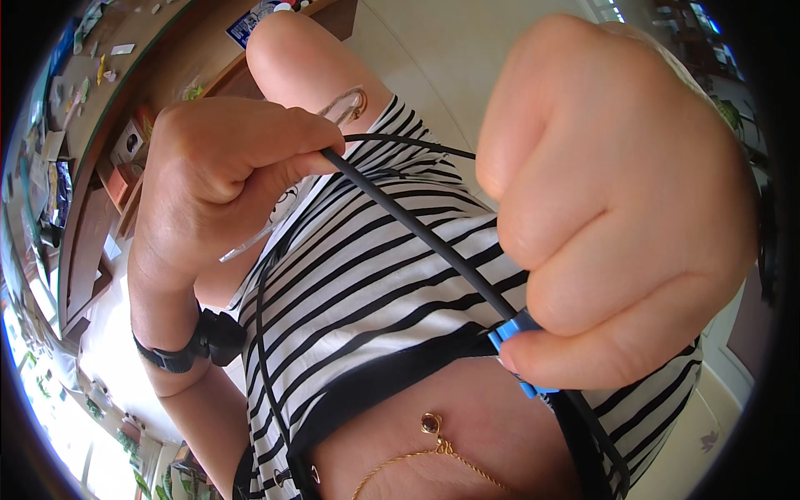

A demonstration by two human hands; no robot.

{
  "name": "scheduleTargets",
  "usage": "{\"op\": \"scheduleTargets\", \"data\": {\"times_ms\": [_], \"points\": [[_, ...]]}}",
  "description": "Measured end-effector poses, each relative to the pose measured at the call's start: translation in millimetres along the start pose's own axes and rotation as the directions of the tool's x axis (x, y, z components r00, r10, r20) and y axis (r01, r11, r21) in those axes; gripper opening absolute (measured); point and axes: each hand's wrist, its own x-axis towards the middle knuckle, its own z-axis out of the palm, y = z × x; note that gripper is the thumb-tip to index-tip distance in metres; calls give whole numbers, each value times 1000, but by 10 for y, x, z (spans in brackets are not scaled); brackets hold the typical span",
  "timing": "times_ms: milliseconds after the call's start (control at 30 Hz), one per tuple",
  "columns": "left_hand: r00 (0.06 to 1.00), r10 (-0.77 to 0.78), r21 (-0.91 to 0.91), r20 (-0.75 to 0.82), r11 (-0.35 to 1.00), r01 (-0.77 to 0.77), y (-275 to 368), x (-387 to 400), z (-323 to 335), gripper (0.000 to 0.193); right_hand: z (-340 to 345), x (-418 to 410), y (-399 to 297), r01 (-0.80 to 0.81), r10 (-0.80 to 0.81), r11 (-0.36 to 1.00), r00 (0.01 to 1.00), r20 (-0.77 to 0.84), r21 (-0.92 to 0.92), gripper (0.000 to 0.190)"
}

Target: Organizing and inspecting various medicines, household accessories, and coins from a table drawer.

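Observation:
My left hand (212, 175) pinches a black cable (412, 225) between thumb and forefinger. From there the cable slants down to my right hand (625, 206), which is close to the camera. A thinner black stretch also runs from the left fingertips to behind the right fist. My right thumb and curled fingers close on a small blue plastic clip (509, 331) around the cable; the fist hides part of it. Beside the left fingers, a clear plastic piece and a loop of brown twine (359, 103) show. A black band with a dark device (222, 337) is on my left wrist.
At left, a long glass-edged table (128, 69) holds scattered small items and packets. Small boxes (125, 181) lie on a shelf beneath it. A blue printed item (244, 28) is near my knee. Thin black cords hang over my striped top (375, 262); a gold necklace (400, 459) hangs below.

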Motion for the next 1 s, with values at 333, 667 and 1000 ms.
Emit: {"op": "scheduleTargets", "data": {"times_ms": [333, 667, 1000], "points": [[999, 8, 126, -51, 992, -2, -125, -105, 119, 14, -625, -464, -70, 52, -52, 999, 995, -90, -2, 14], [996, -48, 107, 74, 993, 40, -68, -304, 66, 36, -497, -240, -245, 90, -92, 996, 987, -128, -23, 19], [811, -388, -127, -437, 920, 372, -555, -569, -448, 15, -1452, -204, 1338, 222, 498, 817, 194, -845, 532, 9]]}}
